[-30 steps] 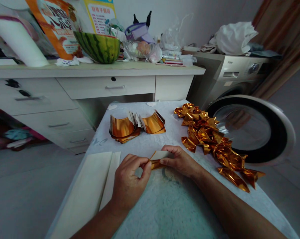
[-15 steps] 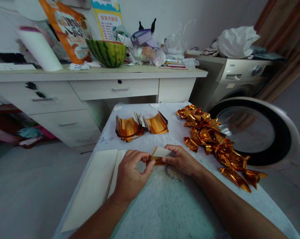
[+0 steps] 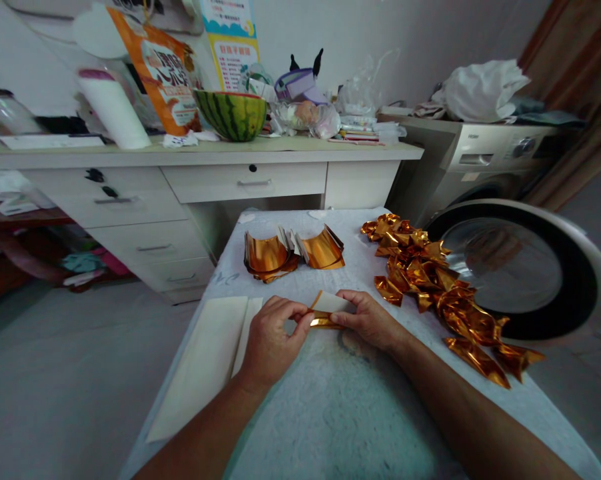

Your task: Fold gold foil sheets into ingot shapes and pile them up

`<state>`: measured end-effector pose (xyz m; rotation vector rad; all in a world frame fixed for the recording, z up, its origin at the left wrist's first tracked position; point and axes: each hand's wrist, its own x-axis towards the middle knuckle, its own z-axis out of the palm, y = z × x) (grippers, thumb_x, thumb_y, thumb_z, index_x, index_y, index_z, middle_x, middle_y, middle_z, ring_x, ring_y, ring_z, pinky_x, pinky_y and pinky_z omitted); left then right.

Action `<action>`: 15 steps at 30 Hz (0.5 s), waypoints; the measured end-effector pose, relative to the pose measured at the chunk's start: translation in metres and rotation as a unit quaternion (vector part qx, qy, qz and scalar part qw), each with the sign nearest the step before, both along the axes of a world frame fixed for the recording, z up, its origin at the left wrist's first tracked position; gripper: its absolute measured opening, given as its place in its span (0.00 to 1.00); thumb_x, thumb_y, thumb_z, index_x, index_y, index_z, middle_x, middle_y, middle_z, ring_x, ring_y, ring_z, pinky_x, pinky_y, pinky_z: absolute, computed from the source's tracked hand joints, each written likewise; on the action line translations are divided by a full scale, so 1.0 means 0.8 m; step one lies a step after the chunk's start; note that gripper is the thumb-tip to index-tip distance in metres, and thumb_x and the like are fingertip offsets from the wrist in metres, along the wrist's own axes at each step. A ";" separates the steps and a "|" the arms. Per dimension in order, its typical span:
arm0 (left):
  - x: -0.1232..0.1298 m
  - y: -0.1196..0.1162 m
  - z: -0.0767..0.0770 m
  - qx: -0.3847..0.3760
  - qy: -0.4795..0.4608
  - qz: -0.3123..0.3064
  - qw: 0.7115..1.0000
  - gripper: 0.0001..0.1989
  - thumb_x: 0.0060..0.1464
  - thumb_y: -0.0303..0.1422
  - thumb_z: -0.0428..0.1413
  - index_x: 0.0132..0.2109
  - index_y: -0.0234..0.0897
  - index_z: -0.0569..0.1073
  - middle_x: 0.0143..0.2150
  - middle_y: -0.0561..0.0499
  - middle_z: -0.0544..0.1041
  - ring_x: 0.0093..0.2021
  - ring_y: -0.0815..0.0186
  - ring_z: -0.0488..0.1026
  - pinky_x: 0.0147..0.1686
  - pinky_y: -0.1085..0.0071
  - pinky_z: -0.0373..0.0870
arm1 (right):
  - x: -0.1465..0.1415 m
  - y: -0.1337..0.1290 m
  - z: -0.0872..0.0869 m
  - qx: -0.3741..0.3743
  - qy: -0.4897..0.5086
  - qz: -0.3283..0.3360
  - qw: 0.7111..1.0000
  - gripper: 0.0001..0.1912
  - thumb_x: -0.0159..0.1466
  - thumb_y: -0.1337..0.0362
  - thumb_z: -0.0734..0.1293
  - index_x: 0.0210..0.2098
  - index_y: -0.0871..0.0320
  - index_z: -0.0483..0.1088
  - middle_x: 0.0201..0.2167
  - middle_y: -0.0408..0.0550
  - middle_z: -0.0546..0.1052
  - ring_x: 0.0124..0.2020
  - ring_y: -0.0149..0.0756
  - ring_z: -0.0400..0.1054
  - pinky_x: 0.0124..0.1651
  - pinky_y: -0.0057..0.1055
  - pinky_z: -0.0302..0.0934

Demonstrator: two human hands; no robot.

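Between my two hands is a sheet of gold foil paper, white on its back, with a folded gold strip along the near edge. My left hand pinches the left end of that strip between thumb and finger. Closed on the right end is my right hand, its thumb on the fold and its fingers behind the white side. Beyond the hands stand two stacks of curved gold foil sheets, a left stack and a right stack. Folded gold foil pieces lie heaped to the right.
White paper sheets lie along the left edge of the cloth-covered table. An open washing machine door juts beside the right edge. At the back, a desk holds a cut watermelon, an orange snack bag and plastic bags.
The view has shifted slightly, so the scene sits a little further right. Both hands keep their hold on the foil sheet, whose folded strip now catches more light.
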<state>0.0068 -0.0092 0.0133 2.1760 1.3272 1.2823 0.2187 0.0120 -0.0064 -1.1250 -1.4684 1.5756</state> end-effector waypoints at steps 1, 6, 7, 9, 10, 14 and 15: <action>0.000 0.000 0.001 0.000 -0.001 -0.001 1.000 0.03 0.53 0.27 0.59 0.31 0.38 0.75 0.28 0.54 0.75 0.32 0.65 0.71 0.34 0.69 0.66 | 0.000 0.000 0.000 0.003 0.002 0.000 1.000 0.16 0.55 0.55 0.74 0.36 0.58 0.69 0.27 0.39 0.71 0.24 0.27 0.61 0.26 0.23 0.54; 0.001 -0.001 0.004 -0.007 0.001 -0.008 1.000 0.03 0.54 0.27 0.59 0.32 0.38 0.74 0.28 0.54 0.74 0.33 0.65 0.71 0.34 0.69 0.66 | -0.001 -0.001 0.001 0.015 0.008 0.003 1.000 0.16 0.55 0.56 0.74 0.35 0.59 0.70 0.28 0.40 0.73 0.26 0.28 0.63 0.27 0.24 0.55; 0.002 -0.001 0.005 -0.009 0.001 -0.008 1.000 0.04 0.53 0.26 0.58 0.31 0.38 0.74 0.28 0.54 0.74 0.32 0.65 0.71 0.34 0.69 0.65 | -0.001 0.000 0.000 0.012 0.012 0.004 1.000 0.16 0.55 0.56 0.74 0.35 0.59 0.70 0.27 0.40 0.72 0.26 0.28 0.63 0.28 0.24 0.56; 0.005 -0.001 0.006 -0.015 -0.003 -0.009 1.000 0.05 0.54 0.26 0.58 0.31 0.38 0.73 0.27 0.54 0.73 0.32 0.65 0.70 0.34 0.69 0.65 | 0.000 0.000 -0.003 0.006 0.022 0.002 1.000 0.16 0.55 0.55 0.74 0.35 0.58 0.69 0.27 0.39 0.72 0.26 0.27 0.63 0.29 0.24 0.56; 0.007 -0.001 0.007 -0.018 -0.007 -0.011 1.000 0.05 0.54 0.26 0.57 0.30 0.38 0.72 0.27 0.54 0.73 0.32 0.65 0.70 0.34 0.69 0.65 | 0.001 0.000 -0.004 0.003 0.028 -0.001 1.000 0.16 0.55 0.55 0.74 0.35 0.58 0.69 0.28 0.39 0.72 0.26 0.28 0.63 0.30 0.24 0.57; 0.017 0.000 0.006 -0.040 -0.020 -0.016 0.999 0.06 0.56 0.27 0.56 0.30 0.38 0.72 0.28 0.54 0.72 0.33 0.65 0.69 0.35 0.69 0.64 | 0.008 0.000 -0.005 0.007 0.041 -0.013 0.999 0.18 0.55 0.54 0.75 0.38 0.57 0.69 0.29 0.39 0.72 0.28 0.29 0.65 0.32 0.25 0.59; 0.020 0.000 0.006 -0.047 -0.022 -0.017 0.999 0.06 0.56 0.27 0.55 0.30 0.38 0.72 0.28 0.54 0.73 0.34 0.65 0.69 0.35 0.69 0.64 | 0.010 0.000 -0.004 0.010 0.043 -0.014 0.999 0.18 0.55 0.54 0.75 0.38 0.57 0.69 0.29 0.39 0.72 0.29 0.29 0.65 0.32 0.25 0.59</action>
